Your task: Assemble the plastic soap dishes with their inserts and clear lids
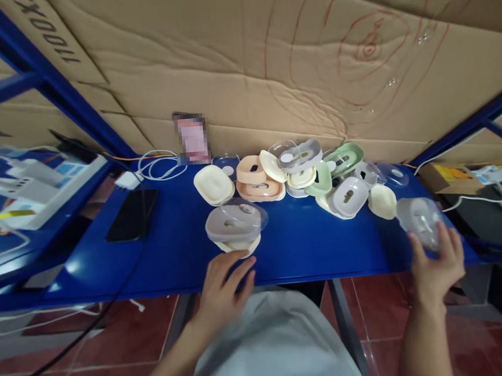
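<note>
My right hand [437,263] is closed round a clear plastic lid [418,219] at the right end of the blue shelf [173,246]. At the shelf's front edge my left hand [224,283] rests with its fingers stretched out and nothing in it, just short of a grey soap box with a clear lid [234,224] that sits on a cream tray. Behind lies a heap of several soap boxes and lids [302,175] in cream, peach, green and grey. A cream lid [382,201] lies near my right hand.
A black phone [132,215] lies on the shelf's left part, with a white charger and coiled cable [154,168] behind it. Cardboard [266,53] backs the shelf. White boxes [29,188] crowd the left shelf; cables [495,200] lie at right. Red tiled floor below.
</note>
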### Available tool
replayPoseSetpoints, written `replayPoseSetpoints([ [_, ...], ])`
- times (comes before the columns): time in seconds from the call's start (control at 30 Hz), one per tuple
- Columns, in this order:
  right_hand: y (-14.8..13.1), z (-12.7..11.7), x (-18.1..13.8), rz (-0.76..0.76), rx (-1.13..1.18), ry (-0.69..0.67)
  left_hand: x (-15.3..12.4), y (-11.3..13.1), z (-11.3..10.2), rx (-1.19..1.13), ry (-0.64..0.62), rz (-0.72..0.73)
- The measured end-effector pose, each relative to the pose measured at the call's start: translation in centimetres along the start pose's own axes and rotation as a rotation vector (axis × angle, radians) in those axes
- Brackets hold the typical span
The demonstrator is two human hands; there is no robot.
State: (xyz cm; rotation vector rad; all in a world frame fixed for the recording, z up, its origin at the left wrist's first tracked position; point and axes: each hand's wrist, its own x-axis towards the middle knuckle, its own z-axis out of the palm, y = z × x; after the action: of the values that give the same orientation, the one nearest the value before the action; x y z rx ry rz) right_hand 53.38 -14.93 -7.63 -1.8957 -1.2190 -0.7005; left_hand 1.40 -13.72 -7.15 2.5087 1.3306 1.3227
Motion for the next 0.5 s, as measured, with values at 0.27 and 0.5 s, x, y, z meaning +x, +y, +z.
replayPoseSetpoints([
  [0.27, 4.8, 3.6, 2.0, 0.148, -0.160, -0.132, -1.2, -2.1, 0.0, 0.207, -0.060, -0.083],
  [0.5, -16.9, 0.6, -1.3, -0.280, 0.411, -0.306, -0.9, -1.6, 0.6, 0.285, -0.141, -0.083],
])
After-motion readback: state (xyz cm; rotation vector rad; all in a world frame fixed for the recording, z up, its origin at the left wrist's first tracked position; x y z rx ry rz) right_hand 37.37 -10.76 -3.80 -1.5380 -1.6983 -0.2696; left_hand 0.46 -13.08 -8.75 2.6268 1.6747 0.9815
